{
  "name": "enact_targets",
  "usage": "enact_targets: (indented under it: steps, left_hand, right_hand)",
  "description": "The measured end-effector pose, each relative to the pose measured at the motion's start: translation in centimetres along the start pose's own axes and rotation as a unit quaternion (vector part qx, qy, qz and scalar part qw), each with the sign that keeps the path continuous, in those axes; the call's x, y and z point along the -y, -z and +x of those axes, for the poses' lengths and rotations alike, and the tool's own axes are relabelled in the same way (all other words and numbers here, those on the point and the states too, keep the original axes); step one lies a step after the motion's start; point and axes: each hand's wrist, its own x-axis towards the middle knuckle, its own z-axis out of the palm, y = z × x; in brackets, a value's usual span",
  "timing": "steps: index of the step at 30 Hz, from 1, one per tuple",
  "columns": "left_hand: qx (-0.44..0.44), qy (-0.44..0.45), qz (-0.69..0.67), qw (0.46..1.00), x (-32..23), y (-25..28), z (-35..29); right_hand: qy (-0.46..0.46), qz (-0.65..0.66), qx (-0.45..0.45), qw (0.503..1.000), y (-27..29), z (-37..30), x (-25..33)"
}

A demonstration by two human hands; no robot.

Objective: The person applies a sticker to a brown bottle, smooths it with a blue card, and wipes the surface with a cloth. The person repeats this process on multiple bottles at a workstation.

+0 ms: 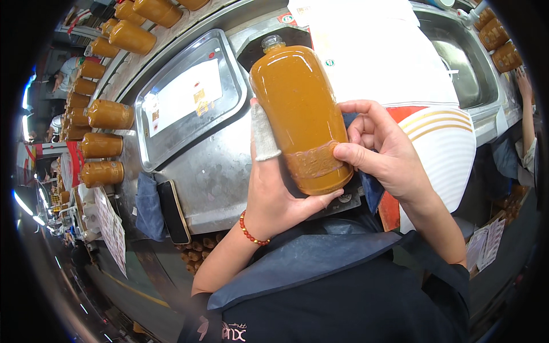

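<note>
A large amber-brown bottle [297,97] with a clear threaded neck is tilted in front of me, its neck away from me. A raised, patterned band [313,162] runs round it near the base. My left hand [271,191] cradles it from the left side, with the thumb by the base. One left finger wears a pale cloth sleeve [263,135]. On the right, my right hand [383,146] has its thumb pressed on the band's edge and its fingers curled against the bottle's side. The far side of the bottle is hidden.
A metal tray [239,71] holding a white sheet with small decals lies left on the steel counter. Several amber bottles [110,114] stand beyond. Near the front edge are a phone [174,211] and blue cloth [150,207]. White sheets [366,51] and a sink [454,63] are right.
</note>
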Motion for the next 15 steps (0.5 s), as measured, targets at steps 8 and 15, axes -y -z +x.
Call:
enact_targets:
  steps: [8,15]
  left_hand:
    - [0.008,0.001,0.015,1.000,0.1,0.0,-0.2]
    - [-0.059,-0.016,-0.187,0.980,-0.7,-0.2,0.8]
  right_hand:
    - [0.020,-0.002,-0.018,1.000,-0.3,0.2,-0.4]
    - [0.003,0.037,-0.018,0.999,0.2,0.4,0.0]
